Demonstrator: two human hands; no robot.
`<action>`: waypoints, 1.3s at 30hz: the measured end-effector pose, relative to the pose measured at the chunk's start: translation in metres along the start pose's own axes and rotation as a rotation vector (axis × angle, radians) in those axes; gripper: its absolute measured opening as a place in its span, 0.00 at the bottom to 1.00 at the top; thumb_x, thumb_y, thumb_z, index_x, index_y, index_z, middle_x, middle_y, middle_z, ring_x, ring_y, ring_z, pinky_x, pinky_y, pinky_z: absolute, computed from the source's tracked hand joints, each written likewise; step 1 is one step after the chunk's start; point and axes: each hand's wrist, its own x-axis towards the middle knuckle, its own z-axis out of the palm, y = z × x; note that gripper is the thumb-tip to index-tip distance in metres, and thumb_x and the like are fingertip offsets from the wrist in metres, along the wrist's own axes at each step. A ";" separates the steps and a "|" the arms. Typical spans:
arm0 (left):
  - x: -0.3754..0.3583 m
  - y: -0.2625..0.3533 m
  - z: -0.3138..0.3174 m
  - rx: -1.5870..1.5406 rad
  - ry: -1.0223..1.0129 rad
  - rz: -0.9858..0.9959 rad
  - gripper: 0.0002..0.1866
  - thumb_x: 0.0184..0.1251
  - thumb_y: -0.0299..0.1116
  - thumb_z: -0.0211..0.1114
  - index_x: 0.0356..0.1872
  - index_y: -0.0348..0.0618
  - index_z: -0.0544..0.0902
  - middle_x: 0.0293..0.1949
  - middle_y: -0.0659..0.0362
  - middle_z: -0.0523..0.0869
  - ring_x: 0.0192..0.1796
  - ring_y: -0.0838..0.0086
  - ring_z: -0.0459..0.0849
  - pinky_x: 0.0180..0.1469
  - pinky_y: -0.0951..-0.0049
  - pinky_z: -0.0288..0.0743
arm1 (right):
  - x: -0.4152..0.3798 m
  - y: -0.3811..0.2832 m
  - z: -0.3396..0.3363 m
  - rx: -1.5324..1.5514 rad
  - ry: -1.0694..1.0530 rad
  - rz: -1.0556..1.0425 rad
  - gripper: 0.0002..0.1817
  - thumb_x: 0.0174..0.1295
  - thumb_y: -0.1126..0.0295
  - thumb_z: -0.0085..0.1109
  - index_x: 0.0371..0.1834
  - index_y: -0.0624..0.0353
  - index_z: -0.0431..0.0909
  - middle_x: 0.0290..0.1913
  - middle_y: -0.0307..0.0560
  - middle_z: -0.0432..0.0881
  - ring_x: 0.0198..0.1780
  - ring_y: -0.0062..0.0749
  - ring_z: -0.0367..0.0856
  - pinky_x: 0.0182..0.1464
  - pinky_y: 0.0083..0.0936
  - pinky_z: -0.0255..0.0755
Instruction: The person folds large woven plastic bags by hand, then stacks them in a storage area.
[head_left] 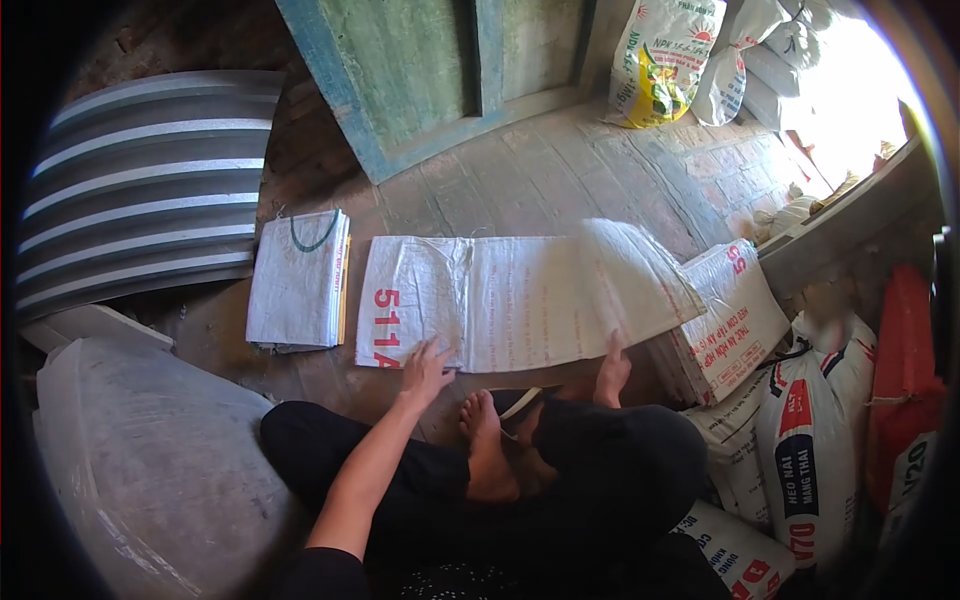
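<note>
A flattened white woven sack (520, 300) lies crosswise on the floor before me, with red "511A" print at its left end and a crease near the middle. Its upper right part is blurred and looks raised off the floor. My left hand (428, 368) rests on the sack's near edge, fingers spread, left of the crease. By the near edge further right is my right hand (612, 374), one finger stretched out to the sack and the others partly hidden. Under the sack's right end sits a stack of folded sacks (735, 325) with red print.
Another folded stack (295, 285) with a green cord lies left. Beyond are a corrugated sheet (150, 190) and a blue-framed panel (420, 80). Filled sacks (810, 440) crowd the right; a printed bag (665, 65) stands at the back. A plastic-wrapped object (150, 470) is near left.
</note>
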 end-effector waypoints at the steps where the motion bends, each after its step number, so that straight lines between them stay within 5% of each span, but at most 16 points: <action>1: -0.001 -0.007 0.000 -0.021 0.008 0.026 0.22 0.54 0.40 0.76 0.52 0.51 0.87 0.64 0.49 0.79 0.63 0.52 0.79 0.65 0.55 0.75 | 0.004 -0.009 -0.004 -0.053 0.002 0.001 0.32 0.68 0.45 0.60 0.49 0.71 0.84 0.45 0.51 0.88 0.47 0.34 0.83 0.55 0.30 0.73; 3: 0.004 -0.013 -0.008 -0.069 0.036 0.070 0.14 0.56 0.39 0.75 0.41 0.46 0.88 0.56 0.53 0.85 0.57 0.54 0.84 0.57 0.55 0.79 | 0.014 -0.009 -0.005 -0.065 -0.022 -0.037 0.30 0.66 0.47 0.62 0.46 0.70 0.86 0.43 0.50 0.88 0.47 0.33 0.84 0.54 0.30 0.73; 6: 0.008 -0.016 -0.017 -0.231 -0.012 0.033 0.13 0.57 0.39 0.74 0.39 0.44 0.86 0.53 0.54 0.86 0.54 0.54 0.84 0.54 0.55 0.79 | 0.033 0.004 -0.010 -0.041 -0.104 -0.052 0.26 0.62 0.52 0.67 0.44 0.71 0.86 0.41 0.49 0.89 0.44 0.31 0.85 0.50 0.30 0.74; 9: 0.013 -0.013 -0.031 -0.339 -0.144 -0.175 0.10 0.63 0.39 0.72 0.38 0.44 0.86 0.50 0.52 0.87 0.52 0.60 0.85 0.52 0.62 0.79 | 0.019 -0.047 -0.023 -0.132 -0.182 -0.001 0.23 0.58 0.56 0.69 0.42 0.70 0.86 0.38 0.48 0.89 0.38 0.31 0.85 0.46 0.30 0.75; 12: 0.019 -0.041 -0.017 -0.702 0.027 -0.382 0.12 0.70 0.40 0.68 0.41 0.40 0.84 0.43 0.53 0.87 0.47 0.65 0.86 0.51 0.62 0.78 | 0.034 -0.044 -0.027 -0.155 -0.213 -0.154 0.22 0.56 0.58 0.69 0.41 0.69 0.87 0.34 0.47 0.88 0.34 0.31 0.84 0.42 0.29 0.76; 17: 0.038 -0.115 -0.077 -0.911 0.961 -0.757 0.23 0.81 0.47 0.53 0.53 0.32 0.76 0.46 0.49 0.83 0.47 0.64 0.83 0.54 0.64 0.76 | 0.022 -0.105 -0.041 -0.305 -0.274 -0.217 0.24 0.59 0.54 0.68 0.40 0.70 0.86 0.33 0.47 0.85 0.35 0.28 0.83 0.41 0.26 0.75; 21: 0.002 -0.170 -0.146 -0.870 1.536 -0.833 0.19 0.82 0.38 0.52 0.55 0.27 0.75 0.53 0.43 0.82 0.54 0.61 0.84 0.60 0.63 0.77 | 0.038 -0.127 -0.043 -0.020 -0.223 0.012 0.34 0.64 0.44 0.64 0.57 0.67 0.78 0.41 0.45 0.80 0.43 0.33 0.80 0.44 0.31 0.74; 24: -0.016 -0.148 -0.182 -1.379 1.533 -0.755 0.20 0.78 0.36 0.58 0.58 0.27 0.77 0.54 0.44 0.84 0.51 0.58 0.87 0.56 0.60 0.82 | 0.073 -0.109 -0.043 -0.017 -0.261 -0.033 0.32 0.68 0.48 0.60 0.62 0.66 0.73 0.51 0.49 0.78 0.49 0.35 0.79 0.49 0.34 0.76; 26: -0.010 -0.159 -0.150 -1.336 1.300 -0.810 0.21 0.76 0.36 0.60 0.61 0.29 0.76 0.57 0.46 0.84 0.54 0.57 0.86 0.58 0.58 0.81 | 0.103 -0.083 -0.030 0.155 -0.317 -0.182 0.27 0.75 0.52 0.54 0.65 0.64 0.72 0.57 0.51 0.77 0.53 0.37 0.79 0.53 0.37 0.77; 28: -0.008 -0.203 -0.096 -1.832 1.024 -0.836 0.23 0.76 0.37 0.62 0.61 0.28 0.77 0.59 0.46 0.83 0.57 0.57 0.84 0.61 0.57 0.79 | 0.100 -0.099 -0.016 0.358 -0.392 -0.216 0.25 0.77 0.53 0.52 0.66 0.62 0.71 0.60 0.51 0.76 0.55 0.38 0.79 0.55 0.38 0.77; 32: 0.006 -0.146 -0.115 -1.524 1.226 -0.823 0.24 0.77 0.39 0.60 0.61 0.26 0.77 0.58 0.46 0.84 0.54 0.58 0.86 0.57 0.60 0.81 | 0.089 -0.129 -0.001 0.153 -0.147 -0.496 0.28 0.80 0.55 0.45 0.64 0.74 0.72 0.60 0.61 0.80 0.61 0.46 0.78 0.65 0.35 0.67; 33: 0.006 -0.136 -0.122 -1.506 1.258 -0.800 0.24 0.77 0.39 0.60 0.61 0.26 0.77 0.57 0.46 0.84 0.53 0.58 0.87 0.56 0.60 0.81 | 0.071 -0.142 -0.002 0.034 -0.087 -0.608 0.28 0.81 0.55 0.44 0.63 0.76 0.72 0.59 0.68 0.80 0.60 0.55 0.78 0.64 0.39 0.68; 36: 0.006 -0.117 -0.139 -1.413 1.257 -0.826 0.24 0.77 0.39 0.59 0.61 0.25 0.77 0.56 0.47 0.85 0.51 0.59 0.88 0.54 0.61 0.82 | 0.051 -0.113 0.007 -0.213 -0.045 -0.718 0.23 0.80 0.60 0.46 0.62 0.72 0.74 0.57 0.70 0.80 0.57 0.60 0.78 0.62 0.40 0.69; 38: 0.008 -0.112 -0.140 -1.390 1.247 -0.847 0.24 0.78 0.39 0.58 0.62 0.26 0.76 0.57 0.46 0.85 0.53 0.59 0.87 0.55 0.62 0.81 | 0.028 -0.109 0.003 -0.484 -0.356 -0.650 0.19 0.74 0.75 0.48 0.66 0.67 0.73 0.62 0.70 0.77 0.62 0.62 0.76 0.66 0.42 0.68; 39: 0.009 -0.109 -0.140 -1.389 1.248 -0.855 0.24 0.78 0.39 0.58 0.62 0.26 0.76 0.57 0.46 0.84 0.53 0.59 0.87 0.55 0.62 0.81 | 0.014 -0.103 0.011 -0.408 -0.381 -0.856 0.24 0.68 0.81 0.47 0.68 0.65 0.72 0.65 0.68 0.75 0.65 0.61 0.74 0.68 0.42 0.66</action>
